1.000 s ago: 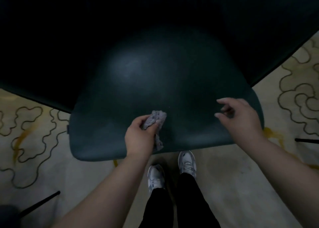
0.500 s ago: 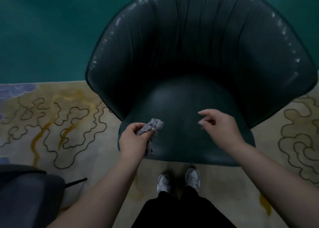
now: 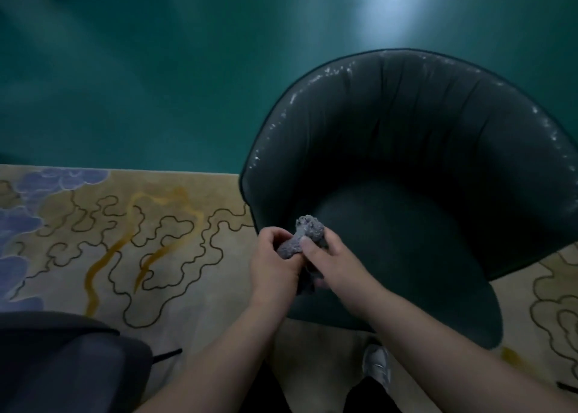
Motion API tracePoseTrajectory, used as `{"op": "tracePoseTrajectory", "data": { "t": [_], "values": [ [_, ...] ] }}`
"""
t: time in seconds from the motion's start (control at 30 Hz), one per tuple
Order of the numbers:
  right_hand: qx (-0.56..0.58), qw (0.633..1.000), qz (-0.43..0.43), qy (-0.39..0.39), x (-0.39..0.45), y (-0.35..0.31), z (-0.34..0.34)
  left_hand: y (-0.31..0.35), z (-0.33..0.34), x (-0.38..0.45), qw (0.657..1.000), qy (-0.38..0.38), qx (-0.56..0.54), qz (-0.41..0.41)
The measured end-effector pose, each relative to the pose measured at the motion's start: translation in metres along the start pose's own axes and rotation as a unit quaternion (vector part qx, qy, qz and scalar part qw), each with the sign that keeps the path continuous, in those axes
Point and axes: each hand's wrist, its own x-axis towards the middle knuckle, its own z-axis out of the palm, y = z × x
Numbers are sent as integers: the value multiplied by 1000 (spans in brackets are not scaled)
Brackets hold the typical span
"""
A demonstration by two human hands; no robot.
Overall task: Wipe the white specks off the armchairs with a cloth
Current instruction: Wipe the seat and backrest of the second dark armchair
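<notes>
Looking down from my head camera, I have both hands, left hand [image 3: 275, 264] and right hand [image 3: 336, 267], together and clamped on the bunched grey cloth [image 3: 305, 235] over the armchair [image 3: 422, 149] seat's front, seemingly regathering it before reaching up for the white specks [image 3: 331, 71] along the backrest rim.

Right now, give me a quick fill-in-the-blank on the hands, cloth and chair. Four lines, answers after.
1. The grey cloth is held by ____ hands.
2. The white specks sit along the armchair's ____ rim.
3. The left hand and right hand hover over the chair's ____.
4. The rug beside the chair shows ____ streaks.

Answers: both; top; seat; yellow
</notes>
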Motion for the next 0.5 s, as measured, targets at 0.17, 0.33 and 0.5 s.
{"op": "tracePoseTrajectory", "data": {
  "t": [0.17, 0.33, 0.5],
  "values": [
    [22, 997, 9, 68, 31, -16, 69, -8, -67, 46, 993, -118, 19, -3],
    [96, 990, 26, 103, 51, -27, 120, -14, -124, 90, 968, -208, 123, 63],
    [121, 980, 37, 151, 71, -33, 130, -19, -148, 124, 947, -271, 151, 81]
  ]
}}
